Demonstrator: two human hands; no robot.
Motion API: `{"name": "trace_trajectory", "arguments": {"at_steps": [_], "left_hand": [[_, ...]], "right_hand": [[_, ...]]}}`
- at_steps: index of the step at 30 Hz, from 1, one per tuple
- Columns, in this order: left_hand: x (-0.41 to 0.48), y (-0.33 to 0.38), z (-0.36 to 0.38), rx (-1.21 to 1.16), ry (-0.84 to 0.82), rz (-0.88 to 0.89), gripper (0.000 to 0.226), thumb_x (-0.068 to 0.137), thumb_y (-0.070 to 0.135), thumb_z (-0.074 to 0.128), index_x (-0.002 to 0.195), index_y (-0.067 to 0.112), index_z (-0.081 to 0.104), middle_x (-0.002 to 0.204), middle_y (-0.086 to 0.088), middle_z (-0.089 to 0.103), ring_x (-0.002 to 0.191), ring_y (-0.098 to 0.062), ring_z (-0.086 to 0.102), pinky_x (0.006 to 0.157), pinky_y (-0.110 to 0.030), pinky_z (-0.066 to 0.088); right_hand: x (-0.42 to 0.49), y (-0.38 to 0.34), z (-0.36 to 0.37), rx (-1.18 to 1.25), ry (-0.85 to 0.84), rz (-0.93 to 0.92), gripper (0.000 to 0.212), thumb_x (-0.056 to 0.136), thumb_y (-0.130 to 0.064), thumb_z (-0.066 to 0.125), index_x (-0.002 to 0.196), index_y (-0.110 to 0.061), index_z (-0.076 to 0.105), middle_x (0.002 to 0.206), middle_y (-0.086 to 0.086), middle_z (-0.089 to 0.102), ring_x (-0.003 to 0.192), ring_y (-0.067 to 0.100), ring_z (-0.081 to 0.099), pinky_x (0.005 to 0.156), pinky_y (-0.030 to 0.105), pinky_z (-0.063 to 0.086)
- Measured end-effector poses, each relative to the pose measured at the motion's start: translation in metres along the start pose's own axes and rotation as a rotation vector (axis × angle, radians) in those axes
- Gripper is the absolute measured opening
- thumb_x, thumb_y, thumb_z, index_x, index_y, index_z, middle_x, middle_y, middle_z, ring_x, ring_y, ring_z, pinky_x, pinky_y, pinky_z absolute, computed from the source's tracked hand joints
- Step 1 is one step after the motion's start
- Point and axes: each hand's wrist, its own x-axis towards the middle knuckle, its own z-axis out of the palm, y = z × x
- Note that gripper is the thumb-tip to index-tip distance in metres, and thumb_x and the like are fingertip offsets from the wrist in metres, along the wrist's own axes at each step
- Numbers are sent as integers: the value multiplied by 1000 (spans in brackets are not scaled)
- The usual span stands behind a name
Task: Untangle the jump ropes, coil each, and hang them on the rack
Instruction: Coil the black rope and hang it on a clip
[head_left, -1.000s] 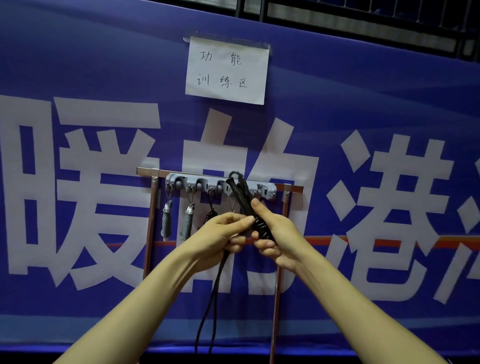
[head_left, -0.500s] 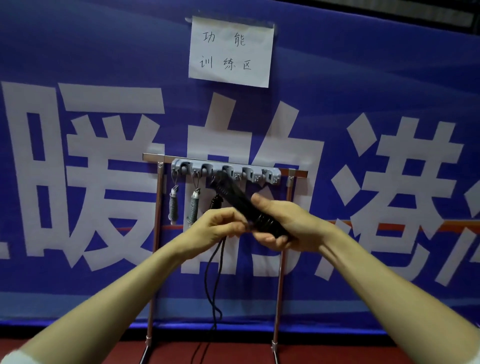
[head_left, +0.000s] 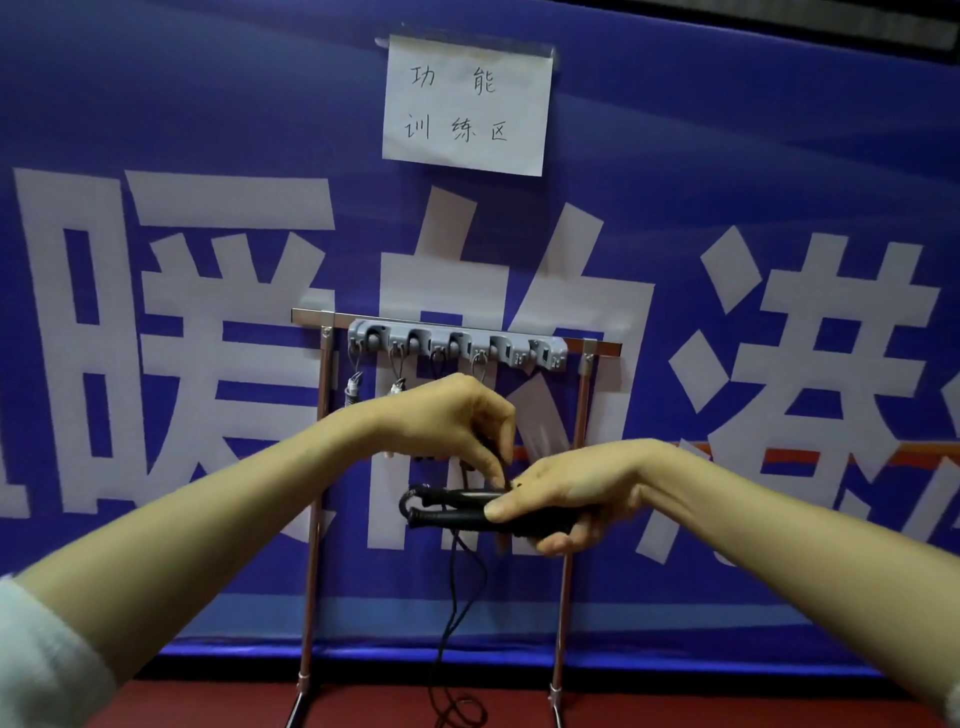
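Observation:
My right hand (head_left: 569, 496) grips the two black handles of a jump rope (head_left: 457, 512), held level side by side below the rack. My left hand (head_left: 457, 421) reaches over from above and pinches the black cord near the handles. The cord (head_left: 452, 613) hangs down in a long loop to the red floor. The rack (head_left: 457, 348) is a grey hook bar on a metal frame, just above my hands. Two ropes with grey handles (head_left: 352, 389) hang from its left hooks, and a black loop hangs on a middle hook, partly hidden by my left hand.
A blue banner (head_left: 727, 156) with large white characters fills the wall behind the rack. A white paper sign (head_left: 467, 104) is taped above it. The frame's two thin legs (head_left: 309, 571) run down to the red floor (head_left: 208, 706).
My right hand has lowered the black handles from a tilt near the hooks to a level hold below the rack. My left hand has risen above them onto the cord.

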Motion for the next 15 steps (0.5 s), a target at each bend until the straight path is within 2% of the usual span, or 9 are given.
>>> {"name": "trace_trajectory", "arguments": {"at_steps": [3,5,7,9,10,11,13,15], "left_hand": [[1,1,4,271,42,-69,18,83,28,76,82,19,60,69,7,60,59,-4,56,57,-17,44],[1,0,10,195,55,-201,20,89,33,68,81,18,59,60,7,60,50,-5,54,54,-18,44],[2,-1,21,-100,95,-336,30,93,40,61,82,12,62,56,6,61,49,-11,54,53,-22,46],[4,2,34,-540,98,-436,45,95,49,49,85,8,65,64,1,64,54,-13,55,55,-23,47],[5,4,38,-779,102,-457,49,97,51,44,89,7,66,69,-2,66,58,-13,57,60,-24,49],[7,6,42,-1006,130,-457,50,98,49,41,92,7,67,73,-3,66,63,-13,59,66,-25,52],[10,10,43,-1345,227,-408,39,98,40,45,97,7,66,74,-2,66,69,-13,63,76,-28,54],[13,14,40,-1488,279,-328,25,94,32,51,97,11,64,66,3,63,67,-10,63,80,-28,53]], "right_hand": [[-3,-7,-5,-452,386,79,41,89,-52,61,101,-13,65,71,1,55,57,11,47,51,23,35],[-2,-8,-5,-860,689,151,38,93,-49,55,109,-15,62,77,-2,57,68,14,54,57,27,39],[-1,-6,-6,-1188,992,176,33,98,-42,47,117,-17,57,95,0,63,87,21,62,63,31,38],[1,-4,-13,-1317,1199,112,32,102,-37,40,122,-14,51,109,6,65,97,27,64,64,33,36],[2,-4,-18,-1339,1276,63,31,103,-34,39,123,-13,50,109,8,65,95,28,65,62,34,35],[3,-4,-22,-1346,1357,-18,29,102,-32,41,121,-12,51,104,9,65,88,30,66,59,34,35],[2,-3,-26,-1348,1482,-159,24,91,-28,62,109,-11,61,81,10,66,60,30,65,46,30,34],[1,-2,-31,-1335,1565,-268,28,75,-24,79,95,-10,67,62,9,60,39,27,55,39,23,26]]}}
